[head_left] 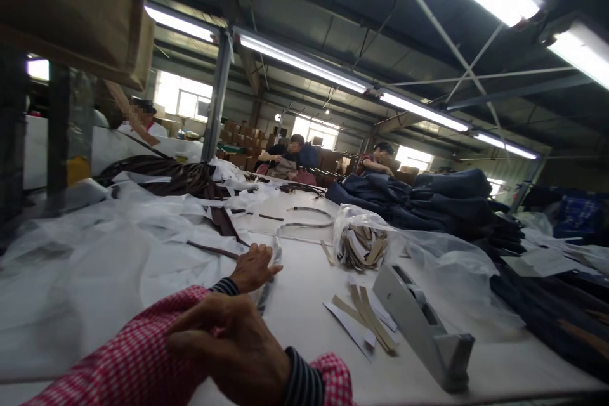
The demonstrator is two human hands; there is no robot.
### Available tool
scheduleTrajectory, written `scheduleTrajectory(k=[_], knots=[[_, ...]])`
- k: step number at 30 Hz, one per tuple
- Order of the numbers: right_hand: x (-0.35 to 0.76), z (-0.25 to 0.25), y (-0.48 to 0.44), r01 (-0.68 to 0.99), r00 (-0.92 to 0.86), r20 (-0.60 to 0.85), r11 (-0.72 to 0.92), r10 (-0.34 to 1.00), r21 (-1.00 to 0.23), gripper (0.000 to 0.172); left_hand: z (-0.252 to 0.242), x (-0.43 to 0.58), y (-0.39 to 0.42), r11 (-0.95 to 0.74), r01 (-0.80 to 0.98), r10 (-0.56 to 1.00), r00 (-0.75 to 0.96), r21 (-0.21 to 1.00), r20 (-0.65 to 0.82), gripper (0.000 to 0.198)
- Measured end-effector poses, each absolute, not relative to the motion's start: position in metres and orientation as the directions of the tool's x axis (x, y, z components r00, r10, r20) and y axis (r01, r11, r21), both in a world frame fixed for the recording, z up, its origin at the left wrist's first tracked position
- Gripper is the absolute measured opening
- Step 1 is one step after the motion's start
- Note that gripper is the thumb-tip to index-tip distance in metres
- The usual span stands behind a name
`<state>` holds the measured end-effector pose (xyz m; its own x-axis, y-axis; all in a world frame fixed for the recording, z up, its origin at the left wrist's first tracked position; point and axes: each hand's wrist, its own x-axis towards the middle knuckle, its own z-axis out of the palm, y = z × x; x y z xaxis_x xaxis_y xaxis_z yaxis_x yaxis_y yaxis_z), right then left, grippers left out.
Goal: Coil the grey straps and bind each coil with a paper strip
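My left hand (252,266) lies on the white table (309,304), fingers loosely spread. Its thumb touches a clear plastic strip (269,285) that runs under it. My right hand (228,342) reaches across from the right, and its fingers curl around the red checked sleeve (137,361) of my left forearm. A grey tape dispenser (421,330) stands to the right of both hands. Beside it lie a few tan and white paper strips (366,323). A clear bag of paper tags (364,244) sits further back.
Dark blue garments (428,203) are piled at the right and along the right edge. Clear plastic sheeting (95,254) and brown fabric (166,177) cover the left. Other people (290,155) sit working at the far end. A cardboard box (76,13) hangs overhead at left.
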<state>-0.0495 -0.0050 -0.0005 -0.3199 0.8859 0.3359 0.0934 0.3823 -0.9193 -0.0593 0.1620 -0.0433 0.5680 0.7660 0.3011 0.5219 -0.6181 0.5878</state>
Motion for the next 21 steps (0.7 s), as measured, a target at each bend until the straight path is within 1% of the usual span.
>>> scheduleTrajectory(k=[1, 2, 3, 4, 6, 8, 10, 12, 14, 16, 17, 18, 20, 21], knots=[[-0.038, -0.01, -0.005, 0.03, -0.287, 0.262, 0.282, 0.921, -0.959, 0.048, -0.046, -0.055, 0.166, -0.613, 0.545, 0.77, 0.575, 0.572, 0.277, 0.022], [-0.025, -0.02, -0.005, 0.016, -0.259, 0.18, 0.191, 0.949, -0.982, 0.049, -0.049, -0.051, 0.169, -0.607, 0.56, 0.772, 0.584, 0.565, 0.251, 0.023], [-0.011, -0.029, -0.005, 0.023, -0.232, 0.112, 0.121, 0.966, -0.992, 0.048, -0.052, -0.048, 0.171, -0.602, 0.564, 0.771, 0.596, 0.565, 0.227, 0.025], [0.003, -0.037, -0.005, 0.036, -0.191, 0.075, 0.083, 0.979, -0.996, 0.047, -0.054, -0.045, 0.173, -0.599, 0.559, 0.766, 0.609, 0.573, 0.207, 0.025], [0.033, -0.047, -0.006, 0.091, -0.088, 0.072, 0.08, 0.994, -0.993, 0.041, -0.053, -0.041, 0.176, -0.591, 0.527, 0.752, 0.635, 0.611, 0.179, 0.025], [0.06, -0.05, -0.005, 0.127, 0.039, 0.101, 0.095, 0.994, -0.987, 0.037, -0.047, -0.039, 0.177, -0.563, 0.475, 0.738, 0.657, 0.676, 0.153, 0.02], [0.083, -0.047, 0.0, 0.091, 0.182, 0.082, 0.067, 0.98, -0.994, 0.039, -0.037, -0.039, 0.172, -0.518, 0.401, 0.717, 0.685, 0.756, 0.127, 0.015], [0.099, -0.041, 0.008, -0.074, 0.269, -0.005, 0.015, 0.963, -0.997, 0.047, -0.025, -0.042, 0.152, -0.476, 0.305, 0.672, 0.731, 0.825, 0.117, 0.014], [0.112, -0.032, 0.018, -0.296, 0.264, -0.082, 0.0, 0.961, -0.955, 0.054, -0.014, -0.05, 0.118, -0.435, 0.187, 0.572, 0.813, 0.881, 0.11, 0.016], [0.122, -0.022, 0.029, -0.435, 0.258, -0.112, 0.011, 0.96, -0.9, 0.049, -0.004, -0.065, 0.076, -0.336, 0.079, 0.365, 0.93, 0.939, 0.052, 0.02], [0.127, -0.015, 0.033, -0.458, 0.272, -0.124, 0.015, 0.954, -0.889, 0.043, -0.001, -0.074, 0.055, -0.358, 0.106, 0.321, 0.947, 0.928, 0.015, 0.021], [0.133, -0.008, 0.036, -0.459, 0.292, -0.132, 0.018, 0.947, -0.888, 0.037, 0.001, -0.085, 0.037, -0.445, 0.147, 0.292, 0.956, 0.883, -0.012, 0.024], [0.144, 0.007, 0.039, -0.427, 0.31, -0.119, 0.026, 0.943, -0.904, 0.028, 0.0, -0.106, 0.013, -0.643, 0.187, 0.262, 0.965, 0.743, -0.016, 0.031], [0.15, 0.016, 0.037, -0.408, 0.308, -0.093, 0.043, 0.947, -0.912, 0.026, -0.004, -0.117, 0.009, -0.708, 0.2, 0.249, 0.968, 0.677, -0.026, 0.035]])
